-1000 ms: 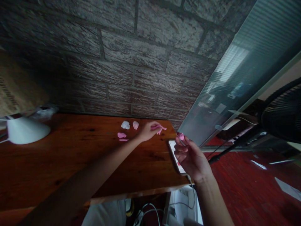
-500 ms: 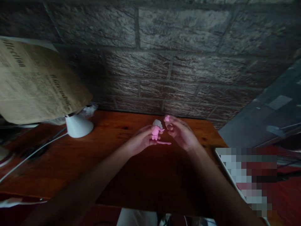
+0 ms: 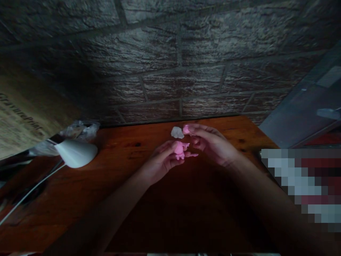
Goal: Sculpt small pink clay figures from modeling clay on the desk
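My left hand is closed around a small pink clay figure with a thin tail sticking out to the right, held just above the wooden table. Close beside it, my right hand pinches a small pink clay lump at its fingertips. A white clay lump lies on the table right behind both hands, near the wall.
A white lamp base with its cable stands at the left of the table. Crumpled clear plastic lies behind it. Brown printed paper leans at the far left. A brick wall bounds the back. A blurred-out area covers the right edge.
My right hand came from the table's right edge to meet my left hand near the wall. My view swung left and tipped downward; both hands now sit close together with the pink pieces.
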Action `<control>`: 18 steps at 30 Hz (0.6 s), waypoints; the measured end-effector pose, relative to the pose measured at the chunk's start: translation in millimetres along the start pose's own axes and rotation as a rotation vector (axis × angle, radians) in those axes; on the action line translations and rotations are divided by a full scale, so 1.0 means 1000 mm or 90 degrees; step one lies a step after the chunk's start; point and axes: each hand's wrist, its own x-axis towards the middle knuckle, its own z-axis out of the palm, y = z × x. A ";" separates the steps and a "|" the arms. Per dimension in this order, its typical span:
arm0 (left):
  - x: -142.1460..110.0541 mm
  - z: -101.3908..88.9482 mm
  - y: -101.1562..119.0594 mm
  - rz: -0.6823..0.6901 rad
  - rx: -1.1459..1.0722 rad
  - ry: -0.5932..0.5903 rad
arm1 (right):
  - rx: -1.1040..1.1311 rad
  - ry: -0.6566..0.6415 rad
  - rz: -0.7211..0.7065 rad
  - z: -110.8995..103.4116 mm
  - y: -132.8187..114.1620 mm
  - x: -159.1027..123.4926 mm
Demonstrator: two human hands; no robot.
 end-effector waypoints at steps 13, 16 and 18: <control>-0.002 0.004 0.004 0.086 0.137 0.037 | -0.029 -0.034 0.016 0.002 0.007 -0.001; -0.001 0.003 0.004 0.151 0.198 0.046 | -0.061 -0.035 0.016 0.002 0.010 -0.001; -0.001 0.002 0.003 0.171 0.223 0.058 | -0.079 -0.036 0.010 0.002 0.011 -0.002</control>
